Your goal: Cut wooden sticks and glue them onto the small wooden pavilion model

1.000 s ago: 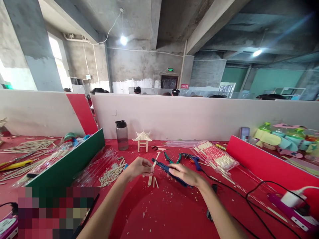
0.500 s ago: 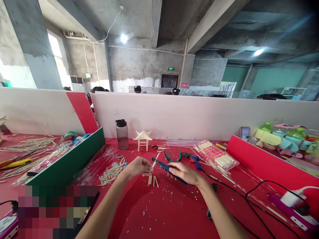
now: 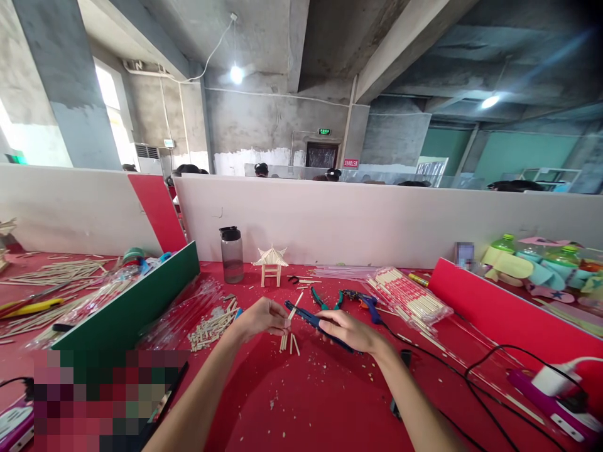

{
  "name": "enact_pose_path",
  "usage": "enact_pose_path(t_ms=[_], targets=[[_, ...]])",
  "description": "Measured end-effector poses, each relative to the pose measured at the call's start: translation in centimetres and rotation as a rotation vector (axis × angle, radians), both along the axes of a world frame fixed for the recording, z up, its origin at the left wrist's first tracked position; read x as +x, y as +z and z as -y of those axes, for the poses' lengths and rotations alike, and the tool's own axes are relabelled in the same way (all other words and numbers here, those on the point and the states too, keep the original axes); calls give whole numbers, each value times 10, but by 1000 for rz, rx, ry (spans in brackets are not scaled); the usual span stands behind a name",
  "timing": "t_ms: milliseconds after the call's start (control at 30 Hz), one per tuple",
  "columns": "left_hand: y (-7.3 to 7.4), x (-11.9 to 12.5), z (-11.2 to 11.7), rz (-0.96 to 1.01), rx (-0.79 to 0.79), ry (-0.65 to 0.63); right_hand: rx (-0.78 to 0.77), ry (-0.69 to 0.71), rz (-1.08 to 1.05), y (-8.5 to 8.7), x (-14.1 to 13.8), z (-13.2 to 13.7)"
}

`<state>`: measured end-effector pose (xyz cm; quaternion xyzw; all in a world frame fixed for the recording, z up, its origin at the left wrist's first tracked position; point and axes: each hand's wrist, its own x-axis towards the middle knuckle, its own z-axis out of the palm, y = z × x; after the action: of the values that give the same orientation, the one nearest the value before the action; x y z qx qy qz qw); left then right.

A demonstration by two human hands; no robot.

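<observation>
The left hand (image 3: 264, 316) pinches a stick (image 3: 296, 301) over the red table (image 3: 330, 402). The right hand (image 3: 346, 329) grips blue pliers (image 3: 306, 315), whose tip meets the stick. A plastic bag (image 3: 409, 298) nearby holds more sticks. What the lidded bottle (image 3: 231, 254) contains is unclear.

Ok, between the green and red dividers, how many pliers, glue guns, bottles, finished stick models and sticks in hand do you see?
Pliers: 2, blue-handled pair in the right hand, green-handled pair on the red table
Glue gun: 1
Grey bottle: 1
Stick model: 1
Sticks in hand: 1, thin stick in the left hand
Total: 6
</observation>
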<state>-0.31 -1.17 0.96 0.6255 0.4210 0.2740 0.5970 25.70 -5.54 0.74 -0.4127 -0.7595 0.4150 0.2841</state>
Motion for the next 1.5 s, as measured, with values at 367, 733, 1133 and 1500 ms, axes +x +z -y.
enact_pose_path(t_ms=[367, 733, 1133, 1500], targets=[[0, 2, 0, 9, 35, 31, 110, -73, 113, -4, 0, -2], [1, 1, -1, -9, 59, 40, 247, -128, 305, -1, -17, 4], [-7, 1, -6, -33, 61, 46, 363, -215, 536, 1, -26, 8], [-17, -5, -13, -51, 11, 62, 410, -220, 766, -9, -41, 6]])
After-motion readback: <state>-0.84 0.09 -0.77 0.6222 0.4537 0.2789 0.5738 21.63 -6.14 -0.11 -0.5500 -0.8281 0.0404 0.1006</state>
